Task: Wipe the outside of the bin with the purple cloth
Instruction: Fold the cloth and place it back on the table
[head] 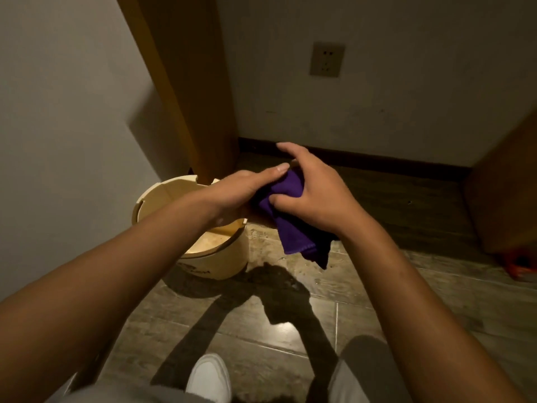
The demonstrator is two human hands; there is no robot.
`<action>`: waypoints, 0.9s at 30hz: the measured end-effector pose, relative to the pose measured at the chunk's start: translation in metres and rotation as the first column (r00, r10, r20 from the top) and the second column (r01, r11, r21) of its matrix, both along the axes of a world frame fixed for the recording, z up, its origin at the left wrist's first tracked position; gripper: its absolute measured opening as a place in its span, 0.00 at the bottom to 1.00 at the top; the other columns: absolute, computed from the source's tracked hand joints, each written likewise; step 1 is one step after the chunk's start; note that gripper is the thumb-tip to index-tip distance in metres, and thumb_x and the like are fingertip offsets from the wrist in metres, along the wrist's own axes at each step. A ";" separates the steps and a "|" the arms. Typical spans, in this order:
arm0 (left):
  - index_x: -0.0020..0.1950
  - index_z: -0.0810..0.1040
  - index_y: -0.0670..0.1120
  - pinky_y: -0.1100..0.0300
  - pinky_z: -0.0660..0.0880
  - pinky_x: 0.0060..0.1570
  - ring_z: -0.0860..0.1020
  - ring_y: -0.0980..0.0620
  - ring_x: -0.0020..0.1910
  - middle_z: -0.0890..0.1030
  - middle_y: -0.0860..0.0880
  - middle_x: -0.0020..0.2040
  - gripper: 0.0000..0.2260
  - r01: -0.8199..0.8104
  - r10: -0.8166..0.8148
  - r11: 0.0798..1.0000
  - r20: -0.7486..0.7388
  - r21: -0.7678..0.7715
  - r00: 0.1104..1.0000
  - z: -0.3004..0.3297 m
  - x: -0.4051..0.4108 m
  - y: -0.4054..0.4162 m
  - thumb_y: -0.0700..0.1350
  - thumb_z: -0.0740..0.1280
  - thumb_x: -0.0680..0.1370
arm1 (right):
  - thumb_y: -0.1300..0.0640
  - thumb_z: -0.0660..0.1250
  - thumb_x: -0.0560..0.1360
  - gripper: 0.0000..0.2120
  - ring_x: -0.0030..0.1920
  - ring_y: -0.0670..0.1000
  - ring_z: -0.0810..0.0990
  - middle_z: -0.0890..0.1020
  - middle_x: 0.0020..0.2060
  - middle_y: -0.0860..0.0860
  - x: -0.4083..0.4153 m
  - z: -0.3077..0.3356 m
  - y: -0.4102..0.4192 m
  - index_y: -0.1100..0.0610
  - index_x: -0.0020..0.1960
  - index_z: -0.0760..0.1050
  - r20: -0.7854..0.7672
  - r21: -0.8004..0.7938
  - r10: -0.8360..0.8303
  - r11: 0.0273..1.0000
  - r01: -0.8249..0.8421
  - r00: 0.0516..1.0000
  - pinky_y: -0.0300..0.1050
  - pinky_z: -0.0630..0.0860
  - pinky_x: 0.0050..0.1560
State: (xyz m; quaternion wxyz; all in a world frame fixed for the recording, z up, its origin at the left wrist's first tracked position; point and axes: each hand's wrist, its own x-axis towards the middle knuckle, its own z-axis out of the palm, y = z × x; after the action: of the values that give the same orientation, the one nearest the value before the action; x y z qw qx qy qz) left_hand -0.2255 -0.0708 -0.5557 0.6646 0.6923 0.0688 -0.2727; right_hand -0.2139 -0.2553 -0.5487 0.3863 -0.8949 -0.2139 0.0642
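**Purple cloth held above floor, beside bin**

Both hands, left hand [247, 187] and right hand [315, 193], gripping crumpled purple cloth [293, 228] just right of round cream plastic bin [220, 263] on tiled floor [290, 330]. Wooden post [189, 97] behind bin; open floor rightward.

Home interior, room corner, tiled floor [290, 338], wall outlet [327, 59], wood door frame [186, 82], dark baseboard [363, 158]
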 end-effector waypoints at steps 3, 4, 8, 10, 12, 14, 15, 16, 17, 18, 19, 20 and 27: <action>0.60 0.84 0.41 0.51 0.82 0.47 0.85 0.43 0.56 0.85 0.40 0.58 0.24 -0.004 -0.001 0.991 -0.040 -0.131 0.999 0.013 0.003 -0.003 0.55 0.76 0.72 | 0.42 0.79 0.68 0.47 0.62 0.46 0.75 0.73 0.65 0.45 0.008 0.022 -0.012 0.37 0.80 0.58 0.020 -0.031 0.121 0.992 -0.120 0.992 0.50 0.78 0.62; 0.61 0.83 0.40 0.50 0.82 0.48 0.84 0.42 0.56 0.84 0.39 0.59 0.24 -0.027 0.020 0.988 -0.049 -0.153 0.999 0.015 0.003 -0.006 0.52 0.77 0.71 | 0.40 0.80 0.67 0.48 0.63 0.45 0.75 0.73 0.65 0.44 0.009 0.026 -0.014 0.36 0.80 0.57 0.013 -0.028 0.143 0.989 -0.143 0.990 0.47 0.78 0.61; 0.59 0.80 0.43 0.50 0.82 0.51 0.84 0.44 0.54 0.83 0.41 0.57 0.20 -0.147 0.151 0.974 0.011 -0.175 0.988 0.053 -0.003 -0.011 0.45 0.77 0.69 | 0.30 0.76 0.65 0.44 0.65 0.43 0.74 0.72 0.71 0.43 0.004 0.052 -0.033 0.33 0.76 0.61 -0.166 0.217 -0.055 0.972 0.091 0.985 0.41 0.75 0.59; 0.56 0.80 0.45 0.55 0.82 0.50 0.84 0.48 0.52 0.83 0.46 0.54 0.17 -0.139 0.150 0.974 0.046 -0.176 0.988 0.087 -0.010 -0.009 0.42 0.77 0.69 | 0.29 0.72 0.67 0.38 0.63 0.42 0.77 0.75 0.69 0.43 -0.003 0.074 -0.049 0.37 0.75 0.67 -0.354 0.316 -0.318 0.844 0.433 0.879 0.41 0.76 0.57; 0.55 0.80 0.46 0.58 0.80 0.49 0.83 0.49 0.52 0.85 0.48 0.52 0.15 -0.111 0.123 0.976 0.055 -0.189 0.991 0.125 -0.015 -0.008 0.41 0.77 0.70 | 0.31 0.68 0.72 0.29 0.58 0.44 0.81 0.80 0.65 0.45 -0.014 0.096 -0.065 0.43 0.69 0.76 -0.508 0.240 -0.482 0.717 0.654 0.714 0.42 0.77 0.51; 0.55 0.80 0.45 0.60 0.80 0.49 0.83 0.49 0.52 0.86 0.49 0.51 0.15 -0.094 0.108 0.967 0.049 -0.237 0.993 0.153 -0.020 -0.007 0.39 0.77 0.71 | 0.31 0.67 0.75 0.22 0.51 0.47 0.86 0.87 0.57 0.49 -0.032 0.112 -0.072 0.47 0.57 0.84 -0.689 0.175 -0.451 0.657 0.733 0.568 0.44 0.79 0.48; 0.56 0.80 0.45 0.60 0.80 0.49 0.83 0.49 0.52 0.86 0.48 0.51 0.15 -0.086 0.097 0.962 0.029 -0.260 0.995 0.176 -0.021 -0.008 0.38 0.77 0.71 | 0.30 0.67 0.75 0.24 0.51 0.49 0.88 0.88 0.54 0.50 -0.040 0.129 -0.072 0.48 0.55 0.84 -0.788 0.183 -0.378 0.609 0.771 0.486 0.46 0.80 0.49; 0.57 0.80 0.44 0.59 0.80 0.49 0.83 0.49 0.52 0.86 0.48 0.51 0.15 -0.069 0.078 0.962 0.021 -0.264 0.997 0.199 -0.019 -0.008 0.37 0.76 0.71 | 0.29 0.68 0.73 0.27 0.52 0.50 0.88 0.88 0.54 0.51 -0.046 0.151 -0.072 0.49 0.57 0.84 -0.871 0.221 -0.267 0.536 0.815 0.412 0.48 0.81 0.50; 0.57 0.79 0.44 0.58 0.80 0.50 0.83 0.48 0.52 0.86 0.48 0.50 0.15 -0.084 0.087 0.957 -0.002 -0.277 0.996 0.216 -0.022 -0.010 0.37 0.75 0.71 | 0.28 0.70 0.70 0.32 0.56 0.53 0.87 0.87 0.57 0.52 -0.053 0.166 -0.068 0.51 0.61 0.83 -0.919 0.280 -0.127 0.459 0.843 0.374 0.50 0.82 0.51; 0.58 0.79 0.43 0.58 0.80 0.50 0.83 0.48 0.52 0.85 0.47 0.50 0.16 -0.107 0.110 0.951 -0.006 -0.291 0.994 0.226 -0.025 -0.010 0.36 0.74 0.71 | 0.27 0.72 0.67 0.38 0.59 0.55 0.86 0.86 0.60 0.54 -0.059 0.177 -0.066 0.53 0.65 0.81 -0.927 0.339 -0.010 0.396 0.853 0.374 0.52 0.83 0.52; 0.58 0.78 0.42 0.57 0.80 0.50 0.82 0.48 0.51 0.85 0.46 0.50 0.17 -0.156 0.152 0.938 -0.036 -0.311 0.988 0.249 -0.025 -0.012 0.35 0.73 0.71 | 0.27 0.75 0.64 0.42 0.62 0.58 0.84 0.84 0.63 0.56 -0.061 0.200 -0.063 0.55 0.68 0.79 -0.920 0.386 0.086 0.348 0.854 0.381 0.53 0.83 0.53; 0.59 0.78 0.41 0.57 0.80 0.50 0.82 0.48 0.50 0.85 0.46 0.49 0.17 -0.188 0.180 0.929 -0.054 -0.320 0.982 0.267 -0.024 -0.011 0.34 0.73 0.71 | 0.29 0.78 0.63 0.43 0.64 0.59 0.83 0.84 0.64 0.58 -0.062 0.221 -0.060 0.56 0.68 0.80 -0.906 0.423 0.139 0.318 0.848 0.400 0.54 0.83 0.53; 0.53 0.81 0.45 0.56 0.81 0.46 0.84 0.49 0.48 0.85 0.48 0.48 0.20 -0.268 0.231 0.930 -0.169 -0.251 0.958 0.412 -0.018 0.004 0.56 0.77 0.69 | 0.52 0.89 0.56 0.30 0.57 0.57 0.86 0.86 0.58 0.59 -0.042 0.374 -0.054 0.54 0.56 0.86 -0.791 0.576 0.124 0.480 0.662 0.599 0.45 0.82 0.50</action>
State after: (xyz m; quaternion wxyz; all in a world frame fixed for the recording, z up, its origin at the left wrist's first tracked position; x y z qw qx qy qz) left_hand -0.2430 -0.0669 -0.1435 0.7761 0.5600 0.1636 -0.2395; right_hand -0.2557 -0.3093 -0.1744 0.8189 -0.5033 0.1256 0.2456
